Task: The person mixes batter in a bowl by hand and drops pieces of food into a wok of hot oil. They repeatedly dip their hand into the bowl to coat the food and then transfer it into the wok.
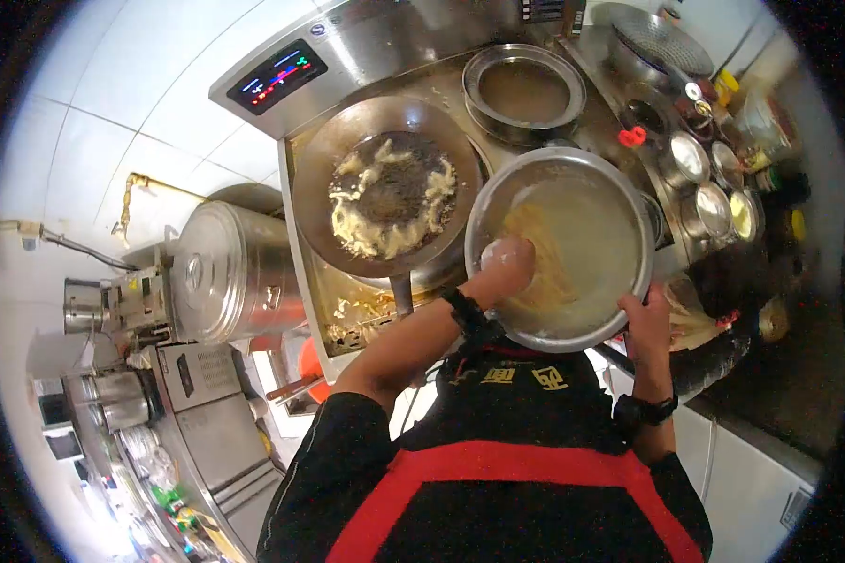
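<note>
A large metal bowl [616, 188] is tilted in front of my body, with pale, milky batter [596, 239] and thin yellowish strips [546, 246] inside. My left hand [510, 266] is down in the bowl at its left side, coated with white batter. Its fingers are curled in among the strips, and their tips are hidden. On the lower right rim, my right hand [646, 324] is closed round the edge of the bowl. Left of the bowl sits a wok [314, 202] of dark oil, where pale battered pieces [376, 233] float in a broken ring.
Behind the bowl stands a round metal pan [479, 80] of brownish liquid. A lit control panel [277, 77] is on the backsplash. Seasoning tins [687, 158] crowd the right side, below a perforated strainer [662, 42]. A tall lidded pot [230, 272] stands at left; the wok handle [402, 295] points towards me.
</note>
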`<state>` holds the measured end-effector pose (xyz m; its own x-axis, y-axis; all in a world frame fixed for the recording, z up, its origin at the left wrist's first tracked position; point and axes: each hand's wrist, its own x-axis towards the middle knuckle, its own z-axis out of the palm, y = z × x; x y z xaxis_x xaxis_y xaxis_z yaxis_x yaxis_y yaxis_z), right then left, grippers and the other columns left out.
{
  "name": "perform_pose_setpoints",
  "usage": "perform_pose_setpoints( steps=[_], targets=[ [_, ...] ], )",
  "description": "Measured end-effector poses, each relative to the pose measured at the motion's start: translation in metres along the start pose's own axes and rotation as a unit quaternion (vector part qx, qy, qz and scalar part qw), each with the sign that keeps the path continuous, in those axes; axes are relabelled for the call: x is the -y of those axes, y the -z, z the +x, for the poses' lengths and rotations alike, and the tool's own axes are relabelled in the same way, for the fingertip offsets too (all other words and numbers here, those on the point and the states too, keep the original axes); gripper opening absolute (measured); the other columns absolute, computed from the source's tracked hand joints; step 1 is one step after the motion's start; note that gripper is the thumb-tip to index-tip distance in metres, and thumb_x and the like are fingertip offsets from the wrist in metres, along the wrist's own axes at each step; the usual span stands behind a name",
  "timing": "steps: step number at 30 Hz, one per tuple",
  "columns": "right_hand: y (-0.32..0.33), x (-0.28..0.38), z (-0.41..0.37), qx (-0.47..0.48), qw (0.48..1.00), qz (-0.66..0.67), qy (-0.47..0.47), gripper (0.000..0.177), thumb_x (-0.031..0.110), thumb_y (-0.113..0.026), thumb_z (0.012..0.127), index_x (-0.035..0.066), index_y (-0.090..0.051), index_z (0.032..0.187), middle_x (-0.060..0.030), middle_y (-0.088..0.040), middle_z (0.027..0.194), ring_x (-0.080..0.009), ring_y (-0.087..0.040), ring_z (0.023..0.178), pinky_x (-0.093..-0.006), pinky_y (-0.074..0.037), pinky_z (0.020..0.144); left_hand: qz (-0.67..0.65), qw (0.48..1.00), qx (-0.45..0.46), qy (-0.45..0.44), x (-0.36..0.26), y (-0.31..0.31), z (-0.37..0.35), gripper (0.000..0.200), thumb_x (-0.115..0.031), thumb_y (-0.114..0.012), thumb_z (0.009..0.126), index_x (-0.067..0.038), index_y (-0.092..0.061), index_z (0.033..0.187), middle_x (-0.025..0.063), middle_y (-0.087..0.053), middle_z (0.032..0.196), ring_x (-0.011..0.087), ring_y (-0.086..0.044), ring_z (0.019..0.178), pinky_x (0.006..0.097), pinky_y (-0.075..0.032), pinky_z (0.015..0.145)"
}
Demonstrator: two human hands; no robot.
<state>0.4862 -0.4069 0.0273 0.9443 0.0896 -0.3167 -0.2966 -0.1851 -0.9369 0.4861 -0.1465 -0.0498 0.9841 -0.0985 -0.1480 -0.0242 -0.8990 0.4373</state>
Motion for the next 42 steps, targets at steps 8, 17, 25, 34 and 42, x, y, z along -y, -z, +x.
perform_pose_setpoints(
  steps=[8,17,25,34,42],
  targets=[
    [0.006,0.017,-0.004,0.023,1.000,-0.020,0.006,0.042,0.015,-0.057,0.076,0.000,-0.052,0.115,-0.0097,-0.059,0.095,-0.0180,-0.056,0.080,-0.0322,-0.049,0.068,-0.142,0.987,-0.056,-0.056,-0.005,0.022,0.003,0.012,-0.010,-0.062,0.072,-0.006,-0.067,0.081,0.0185,-0.065,0.077,0.0375,-0.063,0.072,0.0434,-0.051,0.065],
    [0.001,0.025,-0.001,0.028,0.999,0.037,0.002,0.047,0.003,-0.054,0.078,-0.003,-0.051,0.124,-0.0080,-0.061,0.108,-0.0165,-0.059,0.094,-0.0292,-0.047,0.085,-0.220,0.971,-0.053,-0.076,0.009,0.076,0.008,0.021,-0.018,-0.069,0.074,-0.004,-0.066,0.088,0.0159,-0.065,0.077,0.0276,-0.064,0.072,0.0377,-0.049,0.066],
    [0.002,0.026,-0.005,0.023,0.999,-0.019,-0.011,0.053,0.014,-0.056,0.077,-0.003,-0.049,0.126,-0.0144,-0.059,0.113,-0.0243,-0.056,0.100,-0.0355,-0.043,0.092,-0.111,0.988,-0.105,-0.032,0.116,0.144,-0.003,0.017,-0.013,-0.057,0.084,-0.001,-0.065,0.092,0.0134,-0.067,0.083,0.0237,-0.064,0.075,0.0333,-0.049,0.067],
    [0.008,-0.001,-0.002,-0.033,0.998,-0.031,0.048,0.050,0.001,-0.052,0.077,-0.002,-0.048,0.126,-0.0103,-0.060,0.104,-0.0187,-0.059,0.090,-0.0304,-0.048,0.081,-0.114,0.963,-0.234,0.071,0.420,0.106,0.071,0.018,-0.022,-0.060,0.080,-0.008,-0.067,0.089,0.0144,-0.064,0.089,0.0323,-0.063,0.086,0.0426,-0.051,0.072],
    [0.018,0.016,-0.011,-0.012,0.997,-0.069,0.027,0.050,0.012,-0.056,0.075,-0.003,-0.050,0.123,-0.0141,-0.061,0.108,-0.0256,-0.059,0.094,-0.0358,-0.047,0.087,0.239,0.934,-0.219,0.149,0.309,0.161,0.057,0.018,-0.019,-0.060,0.079,-0.003,-0.066,0.086,0.0185,-0.065,0.088,0.0357,-0.064,0.085,0.0462,-0.052,0.073]
  ],
)
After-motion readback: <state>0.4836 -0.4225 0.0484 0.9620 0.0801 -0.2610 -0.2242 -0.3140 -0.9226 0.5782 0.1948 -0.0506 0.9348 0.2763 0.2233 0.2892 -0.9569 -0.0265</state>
